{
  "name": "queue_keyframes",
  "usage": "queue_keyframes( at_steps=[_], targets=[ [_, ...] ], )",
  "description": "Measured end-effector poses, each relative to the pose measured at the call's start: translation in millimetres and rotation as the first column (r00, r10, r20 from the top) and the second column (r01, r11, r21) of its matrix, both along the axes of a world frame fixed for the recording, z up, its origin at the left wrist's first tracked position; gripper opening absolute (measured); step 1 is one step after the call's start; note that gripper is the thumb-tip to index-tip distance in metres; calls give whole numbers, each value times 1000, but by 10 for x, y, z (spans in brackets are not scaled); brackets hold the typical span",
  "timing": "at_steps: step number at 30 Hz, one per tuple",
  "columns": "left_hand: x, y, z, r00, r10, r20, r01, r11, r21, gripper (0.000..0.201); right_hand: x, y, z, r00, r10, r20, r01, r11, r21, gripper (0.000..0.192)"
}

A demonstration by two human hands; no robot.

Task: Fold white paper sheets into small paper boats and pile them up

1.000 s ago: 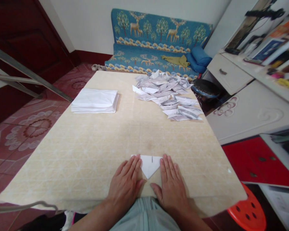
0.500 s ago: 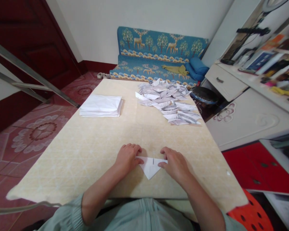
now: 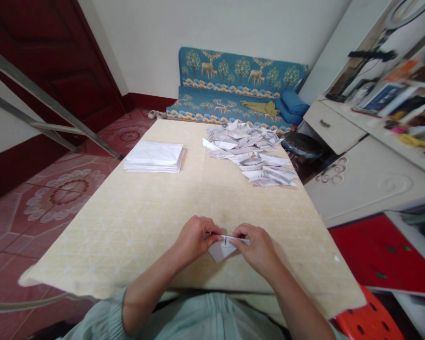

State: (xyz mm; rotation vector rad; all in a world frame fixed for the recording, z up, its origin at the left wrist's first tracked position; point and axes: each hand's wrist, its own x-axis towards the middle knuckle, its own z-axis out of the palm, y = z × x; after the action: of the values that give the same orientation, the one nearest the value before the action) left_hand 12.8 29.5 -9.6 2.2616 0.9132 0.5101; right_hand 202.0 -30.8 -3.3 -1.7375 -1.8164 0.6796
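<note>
A small folded paper triangle [image 3: 219, 251], white with a short dark mark near its top edge, is held between my two hands just over the near part of the table. My left hand [image 3: 198, 237] pinches the top edge on the left side. On the right, my right hand [image 3: 254, 243] pinches the same edge, its thumb close to the dark mark. The paper's point faces my body. Fingertips behind the upper edge are partly hidden.
The table [image 3: 134, 226] has a cream cloth. A stack of white paper sheets [image 3: 154, 157] lies at its far left, and a heap of folded paper pieces [image 3: 251, 151] at its far right. An orange stool [image 3: 371, 316] stands by the near right corner.
My hands have drawn closer together along the paper's top edge, the left shifting right. The triangle now appears tilted and slightly raised. The camera view has shifted a little.
</note>
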Motion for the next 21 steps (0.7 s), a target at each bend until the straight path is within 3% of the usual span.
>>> queue_keyframes(
  at_steps=[4,7,21],
  targets=[
    [54,-113,234,1000,15,-23,-11,991,136,14,-102,17,160,996,86,-12,-86,995,51,12],
    [39,-149,336,999,35,-35,-29,986,166,14,-123,33,235,991,127,-39,-124,990,71,14],
    [-311,-79,390,995,88,54,-89,996,16,15,98,-40,331,980,45,-194,-53,998,-36,12]
  ],
)
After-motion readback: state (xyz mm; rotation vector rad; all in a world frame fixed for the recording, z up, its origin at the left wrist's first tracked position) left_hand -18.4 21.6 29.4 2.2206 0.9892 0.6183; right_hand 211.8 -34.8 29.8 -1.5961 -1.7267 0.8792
